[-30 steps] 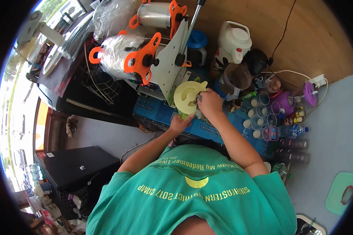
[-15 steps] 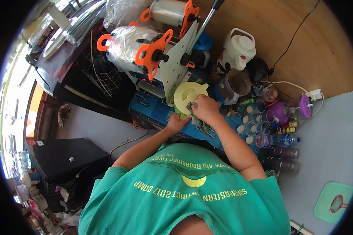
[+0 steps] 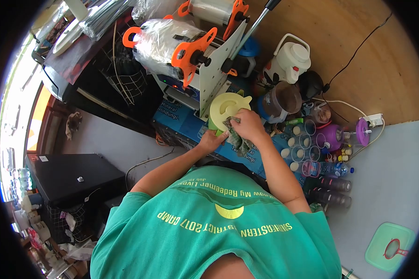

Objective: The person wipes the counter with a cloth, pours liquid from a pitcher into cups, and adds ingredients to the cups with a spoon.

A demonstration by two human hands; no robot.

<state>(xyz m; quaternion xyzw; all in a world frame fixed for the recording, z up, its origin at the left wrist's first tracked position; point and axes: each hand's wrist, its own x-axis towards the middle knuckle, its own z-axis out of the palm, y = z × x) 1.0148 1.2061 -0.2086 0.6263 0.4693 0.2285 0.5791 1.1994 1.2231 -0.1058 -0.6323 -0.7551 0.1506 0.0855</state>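
A green pitcher with a pale yellow lid (image 3: 226,106) stands on the blue printed cover (image 3: 172,111), beside the sealing machine. My left hand (image 3: 211,141) is closed on the pitcher's green handle, at the side nearest my body. In my right hand (image 3: 247,124) is a crumpled grey-green cloth (image 3: 237,139), pressed at the near right edge of the lid, with part of it hanging down. The pitcher's body is mostly hidden under its lid and behind my hands.
The sealing machine (image 3: 212,83) with orange-ended film rolls is at the back left. A white thermos (image 3: 291,58), a clear jug (image 3: 284,100), several cups (image 3: 305,142) and bottles (image 3: 333,168) stand to the right. A black fridge (image 3: 107,102) is left.
The view has shifted, so the machine and pitcher appear further right. My right hand with the cloth has moved from the lid's right side to its near edge, and more cloth shows.
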